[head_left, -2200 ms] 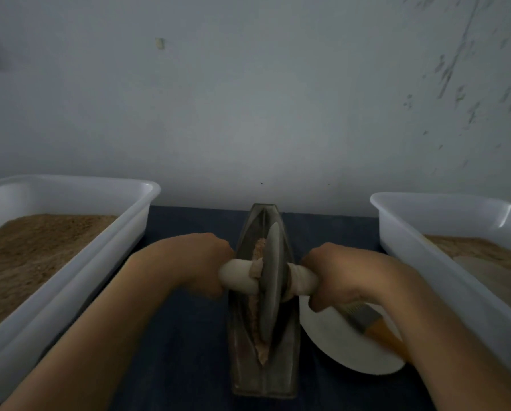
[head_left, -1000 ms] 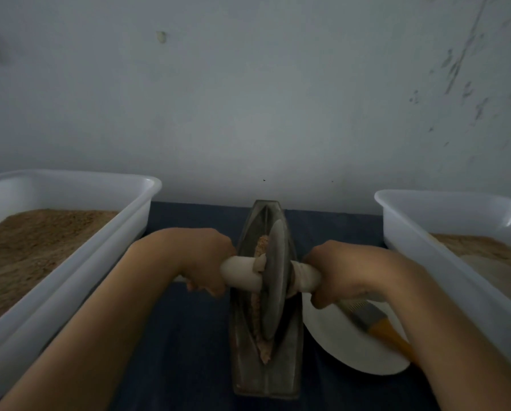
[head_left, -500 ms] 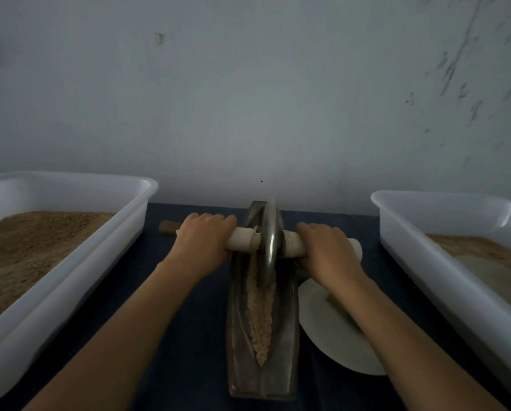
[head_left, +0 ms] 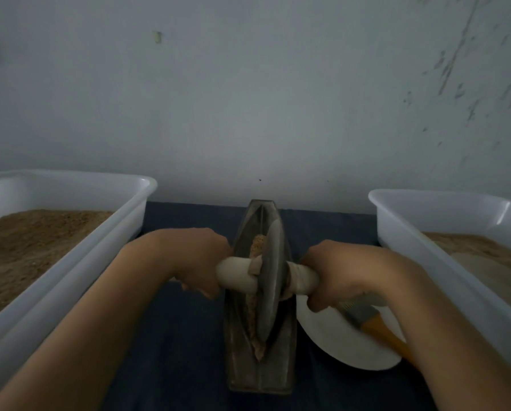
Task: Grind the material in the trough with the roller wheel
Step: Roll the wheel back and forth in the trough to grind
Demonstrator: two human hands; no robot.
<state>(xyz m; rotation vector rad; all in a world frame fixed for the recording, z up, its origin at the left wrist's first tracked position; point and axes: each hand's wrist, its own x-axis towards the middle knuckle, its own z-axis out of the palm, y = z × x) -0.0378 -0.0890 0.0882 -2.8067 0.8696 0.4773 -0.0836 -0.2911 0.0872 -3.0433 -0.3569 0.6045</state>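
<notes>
Fingers of my left hand [head_left: 201, 259] curl round the roller wheel [head_left: 270, 280] axle; my right hand [head_left: 341, 274] grips the other end, wheel standing in trough [head_left: 260, 372].

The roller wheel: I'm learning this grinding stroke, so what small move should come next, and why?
Probably push the roller wheel away along the trough. The left hand and right hand grip its handle either side, the wheel sits toward the near half, and brown material lies uncrushed just beyond it.
</notes>
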